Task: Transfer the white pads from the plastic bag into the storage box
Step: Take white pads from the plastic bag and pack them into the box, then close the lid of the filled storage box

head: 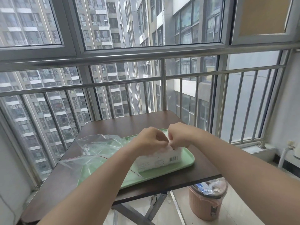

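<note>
hands: left [150, 140], right [178, 135] both pinch pack [159, 158] top | pack long axis left-right (barcode toward camera) | on tray [186, 159]

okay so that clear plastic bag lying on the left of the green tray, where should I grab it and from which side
Probably best taken at the red-striped mouth edge of the plastic bag, which lies toward you at the near left of the green tray. Come from above on the left with the left hand and pinch one layer: the film lies flat and crumpled, so only that stiffer edge offers a firm hold.

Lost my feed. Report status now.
Both hands, left hand, right hand, pinching top of white box on green tray. Plastic bag lies left. Nothing obstructing.
</note>
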Demonstrator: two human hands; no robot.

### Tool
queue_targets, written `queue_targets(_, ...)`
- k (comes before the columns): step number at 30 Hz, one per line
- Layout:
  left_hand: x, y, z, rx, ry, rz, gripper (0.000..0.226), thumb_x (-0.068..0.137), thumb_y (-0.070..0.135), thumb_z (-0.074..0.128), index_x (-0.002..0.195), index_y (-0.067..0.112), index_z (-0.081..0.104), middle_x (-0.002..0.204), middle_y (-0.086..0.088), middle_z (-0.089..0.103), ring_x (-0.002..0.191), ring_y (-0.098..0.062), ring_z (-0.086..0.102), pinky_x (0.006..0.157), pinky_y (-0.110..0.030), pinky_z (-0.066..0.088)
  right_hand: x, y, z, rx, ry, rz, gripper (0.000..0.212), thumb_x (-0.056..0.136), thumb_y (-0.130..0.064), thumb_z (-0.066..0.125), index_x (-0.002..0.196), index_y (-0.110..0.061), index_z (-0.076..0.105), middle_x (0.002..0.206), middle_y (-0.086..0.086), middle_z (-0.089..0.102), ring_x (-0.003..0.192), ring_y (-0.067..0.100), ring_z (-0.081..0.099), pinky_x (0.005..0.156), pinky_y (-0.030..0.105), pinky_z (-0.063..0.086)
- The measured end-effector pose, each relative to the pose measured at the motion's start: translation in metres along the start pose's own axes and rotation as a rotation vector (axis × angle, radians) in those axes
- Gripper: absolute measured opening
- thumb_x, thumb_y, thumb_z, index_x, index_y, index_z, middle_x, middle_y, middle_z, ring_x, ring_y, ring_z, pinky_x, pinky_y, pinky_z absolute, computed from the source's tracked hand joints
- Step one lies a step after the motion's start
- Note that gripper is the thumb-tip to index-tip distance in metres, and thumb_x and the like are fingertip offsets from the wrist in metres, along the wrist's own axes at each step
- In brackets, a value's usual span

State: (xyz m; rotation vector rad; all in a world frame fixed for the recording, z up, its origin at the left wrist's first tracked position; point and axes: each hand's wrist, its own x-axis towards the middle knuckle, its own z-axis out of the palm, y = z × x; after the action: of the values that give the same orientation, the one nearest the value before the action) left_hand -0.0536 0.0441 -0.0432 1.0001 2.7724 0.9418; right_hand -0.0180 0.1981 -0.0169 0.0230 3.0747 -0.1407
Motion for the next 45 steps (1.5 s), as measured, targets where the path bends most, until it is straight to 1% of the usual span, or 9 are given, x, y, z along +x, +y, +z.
queue_targets(2, -0.001, -0.006, -0.007, 0.005, 0.071, -0.021, 0.017, 0.086, 0.02, 0.066, 0.099, 0.026, 0.076, 0.101, 0.01, 0.075, 0.097, -0.011, 0.07, 0.088, -0.036, 0.058, -0.002, 0.007, -0.001, 0.099, 0.008, -0.015, 0.016, 0.088, -0.019, 0.057, 0.087, -0.01, 0.07, 0.071, 0.009, 0.073, 0.063, 0.023, 0.073, 0.058, 0.034, 0.062)
queue_targets(6, -0.009, -0.021, -0.015, 0.301, 0.077, -0.128, 0.043, 0.088, 0.041, 0.066, 0.127, 0.028, 0.057, 0.135, 0.003, 0.054, 0.12, -0.018, 0.054, 0.102, -0.04, 0.047, -0.003, 0.012, 0.011, -0.046, 0.425, 0.003, 0.023, 0.084, -0.031, 0.051, 0.103, -0.027, 0.063, 0.102, -0.005, 0.069, 0.091, 0.019, 0.065, 0.075, 0.038, 0.055)
queue_targets(10, -0.016, -0.027, -0.011, 0.353, -0.076, -0.189, 0.062, 0.102, 0.044, 0.044, 0.154, 0.013, 0.028, 0.162, -0.007, 0.027, 0.147, -0.026, 0.03, 0.118, -0.041, 0.027, 0.006, 0.008, 0.027, 0.17, 0.153, -0.151, 0.065, 0.096, -0.04, 0.037, 0.155, -0.019, 0.019, 0.162, 0.0, 0.019, 0.147, 0.019, 0.022, 0.118, 0.042, 0.022)
queue_targets(21, -0.001, -0.032, 0.018, 0.649, -0.154, -0.094, 0.046, 0.104, 0.033, 0.03, 0.136, 0.001, 0.038, 0.136, -0.021, 0.042, 0.133, -0.039, 0.037, 0.108, -0.049, 0.037, 0.023, -0.003, 0.055, -0.082, -0.055, -0.157, 0.065, 0.101, -0.043, 0.01, 0.156, -0.011, -0.004, 0.163, 0.01, -0.012, 0.151, 0.018, -0.012, 0.12, 0.046, -0.008)
queue_targets(28, 0.008, -0.027, 0.014, 0.298, -0.075, -0.252, 0.038, 0.106, 0.015, 0.03, 0.135, -0.002, 0.048, 0.137, -0.027, 0.038, 0.135, -0.041, 0.031, 0.12, -0.054, 0.015, 0.027, -0.006, 0.05, 0.009, -0.091, -0.032, 0.068, 0.099, -0.044, 0.019, 0.157, -0.012, -0.002, 0.163, 0.008, -0.015, 0.151, 0.018, -0.012, 0.119, 0.055, -0.008)
queue_targets(31, 0.015, -0.028, 0.0, 0.131, -0.133, -0.231, 0.032, 0.1, 0.016, 0.042, 0.127, 0.005, 0.054, 0.131, -0.016, 0.054, 0.122, -0.031, 0.05, 0.107, -0.041, 0.037, 0.023, 0.001, 0.035, 0.19, -0.082, -0.071, 0.072, 0.097, -0.042, 0.039, 0.156, -0.012, 0.013, 0.165, 0.007, -0.001, 0.152, 0.021, 0.004, 0.12, 0.051, 0.007)
queue_targets(38, 0.018, -0.057, -0.03, -0.149, 0.208, -0.499, 0.026, 0.094, 0.005, 0.048, 0.069, 0.013, 0.053, 0.072, -0.003, 0.05, 0.074, -0.025, 0.051, 0.062, -0.026, 0.035, 0.04, 0.052, 0.024, 0.724, 0.209, 0.074, 0.03, 0.096, -0.017, 0.047, 0.121, -0.013, 0.062, 0.12, 0.004, 0.065, 0.103, 0.019, 0.061, 0.086, 0.031, 0.048)
queue_targets(41, 0.018, -0.059, -0.027, -0.12, 0.148, -0.619, 0.02, 0.099, 0.005, 0.047, 0.1, 0.003, 0.067, 0.082, -0.005, 0.06, 0.08, -0.024, 0.065, 0.047, -0.016, 0.032, 0.05, 0.058, 0.035, 0.78, 0.142, 0.175, 0.027, 0.097, -0.014, 0.045, 0.096, -0.002, 0.069, 0.089, 0.012, 0.07, 0.072, 0.019, 0.062, 0.066, 0.031, 0.051)
queue_targets(45, 0.019, -0.074, -0.026, -0.26, 0.133, -0.697, 0.027, 0.096, 0.005, 0.048, 0.071, 0.001, 0.055, 0.065, -0.015, 0.054, 0.055, -0.025, 0.055, 0.05, -0.026, 0.047, 0.054, 0.056, 0.043, 0.839, 0.03, 0.196, 0.034, 0.096, -0.016, 0.046, 0.063, -0.011, 0.051, 0.059, 0.008, 0.047, 0.044, 0.016, 0.038, 0.046, 0.025, 0.032)
